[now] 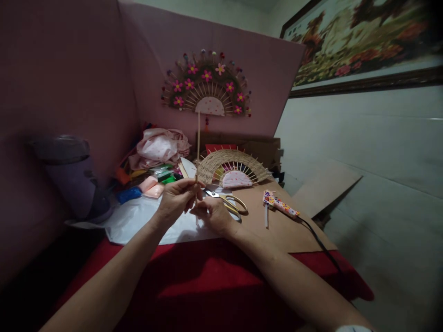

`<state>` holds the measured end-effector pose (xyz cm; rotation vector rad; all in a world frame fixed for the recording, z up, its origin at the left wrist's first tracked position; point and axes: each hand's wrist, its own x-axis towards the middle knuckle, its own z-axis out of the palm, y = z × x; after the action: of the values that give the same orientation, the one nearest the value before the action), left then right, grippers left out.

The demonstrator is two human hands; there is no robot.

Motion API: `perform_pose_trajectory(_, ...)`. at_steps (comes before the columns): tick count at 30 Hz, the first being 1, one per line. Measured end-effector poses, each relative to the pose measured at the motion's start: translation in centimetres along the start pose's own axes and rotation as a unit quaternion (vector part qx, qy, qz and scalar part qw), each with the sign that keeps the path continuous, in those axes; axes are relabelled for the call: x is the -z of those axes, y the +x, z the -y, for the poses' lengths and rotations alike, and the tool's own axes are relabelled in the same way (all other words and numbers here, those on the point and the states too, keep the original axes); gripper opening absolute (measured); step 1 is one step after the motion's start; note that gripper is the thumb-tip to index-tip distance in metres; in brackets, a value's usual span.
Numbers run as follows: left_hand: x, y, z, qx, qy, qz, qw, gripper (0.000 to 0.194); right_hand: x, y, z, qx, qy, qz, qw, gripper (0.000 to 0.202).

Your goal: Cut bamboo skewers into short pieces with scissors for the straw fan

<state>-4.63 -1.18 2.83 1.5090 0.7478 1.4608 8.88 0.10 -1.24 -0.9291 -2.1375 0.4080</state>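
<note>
A thin pale stick [198, 143] stands upright between my hands. My left hand [178, 198] pinches it around its middle, fingers closed. Lower down, my right hand [214, 214] has its fingers closed on the same stick near its bottom end. Gold-handled scissors [235, 203] lie just beyond my right hand, partly behind it. Behind them rests a woven straw fan [214, 164] with thin sticks and a dotted pink half-round base [237, 179].
A glue gun [281, 204] with a black cord lies on brown cardboard [294, 235] at the right. Bagged clay [128, 194] and pink cloth [159, 147] sit back left, near a lidded purple container [71, 180]. A flowered fan [207, 87] hangs on the pink panel.
</note>
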Motion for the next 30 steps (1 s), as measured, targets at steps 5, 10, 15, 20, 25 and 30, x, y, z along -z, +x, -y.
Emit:
perform_pose_trajectory(5, 0.1, 0.22, 0.11, -0.021, 0.028, -0.025, 0.999, 0.018, -0.03, 0.28, -0.02, 0.012, 0.006, -0.009, 1.0, 0.016)
perform_pose_trajectory(10, 0.24, 0.22, 0.16, -0.031, 0.059, -0.031, 0.997, 0.016, -0.02, 0.28, 0.25, 0.003, 0.003, -0.015, 1.0, 0.016)
perform_pose_trajectory(15, 0.44, 0.31, 0.38, -0.037, 0.072, -0.04, 0.996, 0.015, -0.07, 0.19, 0.36, 0.006, -0.016, -0.016, 1.0, 0.018)
perform_pose_trajectory(20, 0.65, 0.47, 0.49, -0.05, 0.092, -0.06, 0.993, 0.013, -0.43, 0.22, 0.12, 0.017, -0.038, -0.026, 0.999, 0.023)
perform_pose_trajectory(25, 0.64, 0.37, 0.5, -0.016, 0.059, -0.062, 0.996, 0.014, -0.25, 0.26, 0.0, 0.034, -0.05, -0.017, 0.998, 0.022)
perform_pose_trajectory(30, 0.15, -0.05, 0.11, 0.018, 0.023, -0.017, 0.999, 0.015, -0.34, 0.16, 0.05, 0.068, -0.042, -0.012, 0.997, 0.019)
